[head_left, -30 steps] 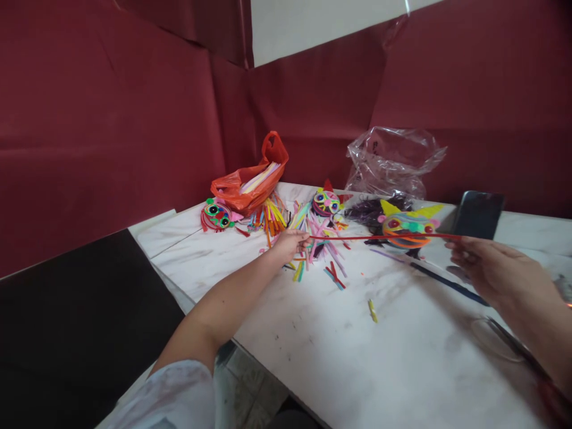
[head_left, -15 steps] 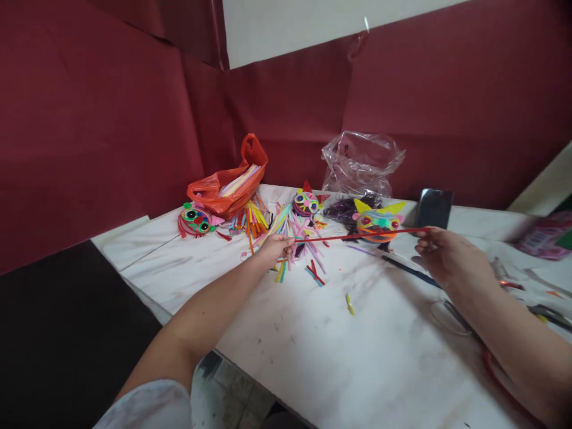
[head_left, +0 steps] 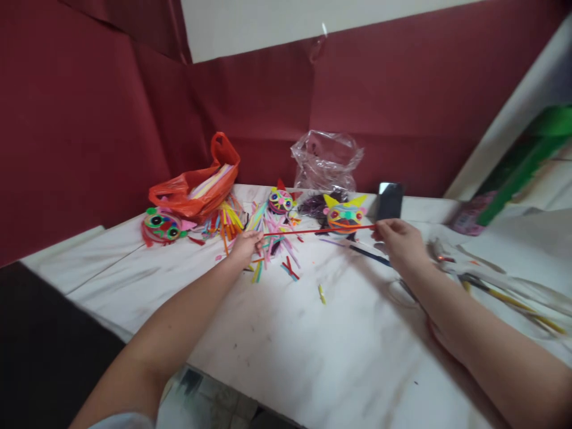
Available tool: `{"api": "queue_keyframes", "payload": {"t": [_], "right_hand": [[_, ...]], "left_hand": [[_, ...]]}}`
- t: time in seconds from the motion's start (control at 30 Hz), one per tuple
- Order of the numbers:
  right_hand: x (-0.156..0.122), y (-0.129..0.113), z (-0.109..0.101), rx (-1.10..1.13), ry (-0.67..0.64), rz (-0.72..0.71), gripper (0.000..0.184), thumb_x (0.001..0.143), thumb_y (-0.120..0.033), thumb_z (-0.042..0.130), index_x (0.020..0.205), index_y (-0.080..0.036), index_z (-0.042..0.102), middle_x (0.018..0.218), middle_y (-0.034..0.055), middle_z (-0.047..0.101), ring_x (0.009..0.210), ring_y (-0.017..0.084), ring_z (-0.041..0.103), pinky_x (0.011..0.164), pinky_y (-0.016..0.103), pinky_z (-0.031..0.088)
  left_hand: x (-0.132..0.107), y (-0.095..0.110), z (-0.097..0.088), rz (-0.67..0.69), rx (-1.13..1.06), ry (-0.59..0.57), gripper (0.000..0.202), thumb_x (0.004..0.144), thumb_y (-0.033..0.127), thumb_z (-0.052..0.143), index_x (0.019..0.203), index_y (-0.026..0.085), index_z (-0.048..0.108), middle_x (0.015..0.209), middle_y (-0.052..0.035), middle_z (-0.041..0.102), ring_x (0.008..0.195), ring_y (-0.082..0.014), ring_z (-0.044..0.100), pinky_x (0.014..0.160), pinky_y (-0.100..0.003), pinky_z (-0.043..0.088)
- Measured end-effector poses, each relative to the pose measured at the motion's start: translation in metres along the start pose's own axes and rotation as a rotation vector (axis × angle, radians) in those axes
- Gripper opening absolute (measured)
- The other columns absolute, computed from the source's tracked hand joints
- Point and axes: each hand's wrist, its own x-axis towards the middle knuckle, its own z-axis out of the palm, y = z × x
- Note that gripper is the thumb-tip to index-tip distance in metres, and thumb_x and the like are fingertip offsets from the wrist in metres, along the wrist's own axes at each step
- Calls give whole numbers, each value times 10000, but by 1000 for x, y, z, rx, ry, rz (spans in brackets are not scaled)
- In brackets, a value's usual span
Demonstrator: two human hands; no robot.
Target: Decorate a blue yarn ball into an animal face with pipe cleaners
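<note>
A red pipe cleaner [head_left: 308, 231] is stretched straight between my two hands above the marbled table [head_left: 348, 333]. My left hand [head_left: 248, 245] pinches its left end, close to a pile of cut pastel pipe cleaners [head_left: 272, 235]. My right hand [head_left: 397, 238] is closed on the other end. Behind the strand sits a round striped animal head [head_left: 344, 215] with yellow ears and red eyes. A smaller head [head_left: 280, 202] with red and yellow ears rests behind the pile. Farther left lies a third head [head_left: 161, 228] with green and pink ears.
A red plastic bag [head_left: 196, 199] of pipe cleaners stands at back left. A clear plastic bag [head_left: 328, 164] and a phone [head_left: 390, 199] are at the back. Scissors or pliers with yellow handles [head_left: 513, 301], blurred, lie at right. Short cut pieces [head_left: 290, 268] are scattered mid-table.
The view has turned to the right, so the table things appear farther left. Both hands still hold the red pipe cleaner taut.
</note>
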Motion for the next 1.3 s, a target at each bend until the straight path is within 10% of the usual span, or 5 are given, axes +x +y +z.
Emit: {"api": "queue_keyframes", "payload": {"t": [1.03, 1.17, 1.3], "right_hand": [[4, 5, 7, 309, -121, 343, 257, 647, -323, 759, 551, -159, 585, 550, 19, 637, 479, 80, 501, 495, 212, 435], [0, 3, 11, 331, -148, 378, 291, 604, -337, 792, 523, -157, 578, 544, 26, 638, 460, 79, 505, 468, 211, 429], [-13, -11, 20, 371, -212, 384, 336, 558, -409, 827, 560, -160, 602, 570, 24, 650, 464, 86, 521, 463, 218, 435]], "left_hand": [[9, 1, -3, 131, 74, 82, 249, 641, 342, 681, 605, 163, 511, 536, 31, 483, 430, -74, 393, 455, -222, 357], [11, 2, -4, 271, 182, 189, 142, 652, 266, 679, 697, 180, 575, 687, -11, 577, 651, -158, 550, 645, -296, 470], [-13, -1, 13, 747, 624, 60, 157, 767, 270, 616, 904, 198, 644, 1009, -68, 662, 1032, -229, 569, 968, -399, 423]]}}
